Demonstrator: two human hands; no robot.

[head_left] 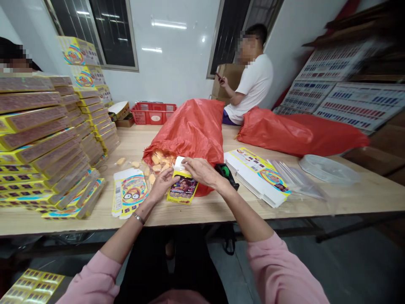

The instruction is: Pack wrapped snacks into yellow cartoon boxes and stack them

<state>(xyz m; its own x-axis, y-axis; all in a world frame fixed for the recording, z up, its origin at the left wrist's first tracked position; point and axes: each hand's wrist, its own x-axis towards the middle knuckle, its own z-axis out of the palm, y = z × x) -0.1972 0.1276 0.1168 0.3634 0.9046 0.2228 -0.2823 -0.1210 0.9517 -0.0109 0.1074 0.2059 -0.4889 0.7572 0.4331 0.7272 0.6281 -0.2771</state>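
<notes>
Both my hands are at a small yellow box with a dark picture on its front, near the table's front edge. My left hand grips its left side, thumb toward the front. My right hand is at its white top flap, fingers closed on the upper part. Behind them a red sack lies with its mouth toward me, showing wrapped yellow-orange pieces. Flattened yellow cartons lie left of my left hand. A black tape dispenser stands right of the sack.
Tall stacks of boxes fill the left side. A red basket stands at the back. To the right are flat cartons, plastic sleeves, a clear tray and another red sack. A person sits beyond, holding a phone.
</notes>
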